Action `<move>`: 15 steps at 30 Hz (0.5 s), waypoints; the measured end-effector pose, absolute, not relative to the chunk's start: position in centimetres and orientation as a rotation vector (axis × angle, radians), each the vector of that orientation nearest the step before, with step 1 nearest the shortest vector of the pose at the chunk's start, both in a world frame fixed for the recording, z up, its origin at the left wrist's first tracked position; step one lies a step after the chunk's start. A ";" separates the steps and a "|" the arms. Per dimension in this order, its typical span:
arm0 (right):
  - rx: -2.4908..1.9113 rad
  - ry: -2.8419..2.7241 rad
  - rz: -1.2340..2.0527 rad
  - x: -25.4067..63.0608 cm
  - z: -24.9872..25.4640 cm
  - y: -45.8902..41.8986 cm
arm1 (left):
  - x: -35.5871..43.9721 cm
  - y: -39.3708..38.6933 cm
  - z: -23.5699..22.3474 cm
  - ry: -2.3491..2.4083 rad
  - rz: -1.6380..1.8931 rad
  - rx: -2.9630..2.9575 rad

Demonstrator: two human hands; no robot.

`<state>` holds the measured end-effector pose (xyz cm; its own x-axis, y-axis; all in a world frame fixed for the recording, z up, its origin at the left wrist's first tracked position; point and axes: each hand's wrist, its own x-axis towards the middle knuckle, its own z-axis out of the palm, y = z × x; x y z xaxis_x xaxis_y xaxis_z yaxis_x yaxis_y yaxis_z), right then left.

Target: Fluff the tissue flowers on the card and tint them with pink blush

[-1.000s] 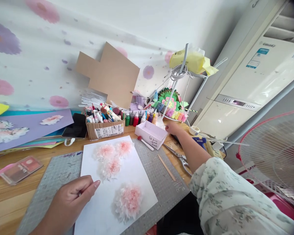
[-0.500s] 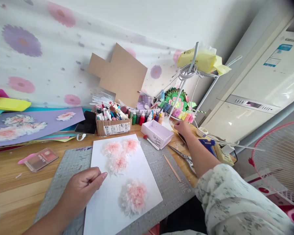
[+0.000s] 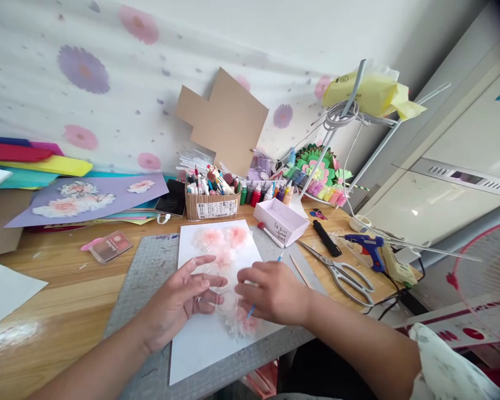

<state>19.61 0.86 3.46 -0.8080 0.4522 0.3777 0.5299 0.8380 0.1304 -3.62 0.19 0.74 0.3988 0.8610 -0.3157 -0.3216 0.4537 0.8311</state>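
Hovering over the sheet (image 3: pixel 191 344), the right hand (image 3: pixel 273 291) is clamping its grip on a stick (image 3: pixel 250 312). The left hand (image 3: pixel 191 291) is curving over it too, beside a blurred clear thing (image 3: pixel 217 278); I can't tell whether its grip is holding that. Flowers (image 3: pixel 212 238) are lying on the sheet. Right of it, scissors (image 3: pixel 342 273) are resting on the counter (image 3: pixel 104 289).

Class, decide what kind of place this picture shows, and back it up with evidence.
Probably a home craft corner or small studio: a blue glue gun and large scissors lie on the wooden table, beside a cardboard box packed with pens and brushes.
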 end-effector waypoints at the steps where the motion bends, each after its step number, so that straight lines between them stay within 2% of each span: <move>1: -0.925 -2.635 -0.274 20.1 3.6 1.8 | -3.7 0.3 0.7 0.886 0.871 0.768; 4: -1.949 -2.268 -0.290 23.1 4.2 6.1 | -3.8 0.7 0.7 0.949 0.900 0.798; 5: -2.091 -2.204 -0.298 24.3 4.3 7.6 | -3.9 0.7 0.7 0.955 0.884 0.814; 9: -2.287 -2.169 -0.233 27.5 3.8 10.8 | -3.9 0.6 0.8 0.933 0.783 0.866; 15: -2.159 -2.172 -0.332 28.6 5.9 5.9 | -3.5 -0.2 0.3 0.826 0.609 0.959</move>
